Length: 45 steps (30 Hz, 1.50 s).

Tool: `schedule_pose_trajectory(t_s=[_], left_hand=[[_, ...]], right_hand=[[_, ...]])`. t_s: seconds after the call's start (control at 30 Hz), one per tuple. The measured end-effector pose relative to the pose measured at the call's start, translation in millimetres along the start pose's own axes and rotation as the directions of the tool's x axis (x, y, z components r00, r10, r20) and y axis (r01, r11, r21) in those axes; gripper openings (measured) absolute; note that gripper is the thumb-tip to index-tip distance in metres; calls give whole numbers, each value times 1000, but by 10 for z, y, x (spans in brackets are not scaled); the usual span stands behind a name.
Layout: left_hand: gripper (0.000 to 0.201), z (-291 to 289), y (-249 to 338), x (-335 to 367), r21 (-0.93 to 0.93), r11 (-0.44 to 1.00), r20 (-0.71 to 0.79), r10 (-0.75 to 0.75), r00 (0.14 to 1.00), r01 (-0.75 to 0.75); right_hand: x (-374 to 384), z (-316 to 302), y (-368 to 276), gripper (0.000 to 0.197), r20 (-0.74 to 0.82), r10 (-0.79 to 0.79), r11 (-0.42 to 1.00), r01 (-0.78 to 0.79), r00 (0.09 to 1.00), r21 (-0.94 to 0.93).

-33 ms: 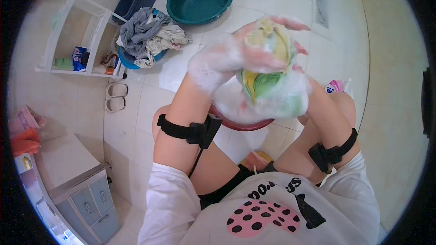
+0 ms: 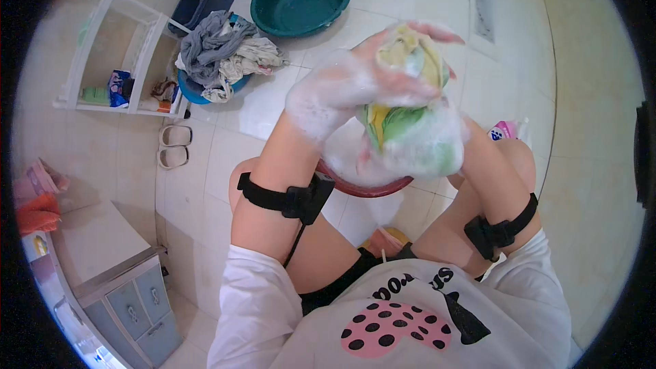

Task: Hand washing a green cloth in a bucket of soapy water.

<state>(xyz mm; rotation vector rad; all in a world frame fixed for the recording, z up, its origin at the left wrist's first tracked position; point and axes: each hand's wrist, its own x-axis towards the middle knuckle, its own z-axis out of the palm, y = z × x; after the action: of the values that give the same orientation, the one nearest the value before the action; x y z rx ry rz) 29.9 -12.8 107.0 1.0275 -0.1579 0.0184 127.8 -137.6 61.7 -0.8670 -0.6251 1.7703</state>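
Note:
A wet, soapy cloth (image 2: 404, 125) in green, yellow and cream is bunched up between my hands above a dark red basin (image 2: 372, 190). My left hand (image 2: 393, 78), coated in white lather to the wrist, is closed around the cream-yellow upper part. At the cloth's right side is my right hand (image 2: 445, 138), mostly hidden by foam and fabric, with the cloth gathered against it. Thick suds (image 2: 342, 150) fill the visible part of the basin, which stands between my knees. Black straps with small boxes circle both forearms.
A green basin (image 2: 301, 0) stands on the tiles ahead. Left of it, a blue basin (image 2: 198, 92) is heaped with grey and cream clothes (image 2: 222, 51), beside a white shelf (image 2: 102, 48). Slippers (image 2: 175, 147) and a cabinet (image 2: 130, 287) lie left; a pink package (image 2: 503, 130) stands by my right knee.
My left hand has shifted slightly to the right with the upper part of the cloth. The right hand and forearm look almost unmoved.

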Motion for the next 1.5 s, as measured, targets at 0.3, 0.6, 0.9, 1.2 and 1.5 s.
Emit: schedule_pose_trajectory(t_s=[0.3,0.6,0.9,1.2,1.5], left_hand=[[41,-97,-173,78,387,922,-445,177,878,10],[23,-145,-234,-24,872,-143,-396,359,845,469],[30,-128,-55,-13,903,426,-308,540,783,61],[75,-21,29,66,-119,970,-363,156,919,-211],[56,-57,-166,159,-573,818,-5,55,998,-47]], right_hand=[[-2,-143,278,28,-203,-30,999,38,979,35],[204,232,71,24,-182,-449,536,101,875,-838],[276,-101,159,30,-103,-446,620,223,889,-753],[-93,16,-1,36,-59,-150,989,151,987,10],[172,49,102,50,319,-146,944,35,937,329]])
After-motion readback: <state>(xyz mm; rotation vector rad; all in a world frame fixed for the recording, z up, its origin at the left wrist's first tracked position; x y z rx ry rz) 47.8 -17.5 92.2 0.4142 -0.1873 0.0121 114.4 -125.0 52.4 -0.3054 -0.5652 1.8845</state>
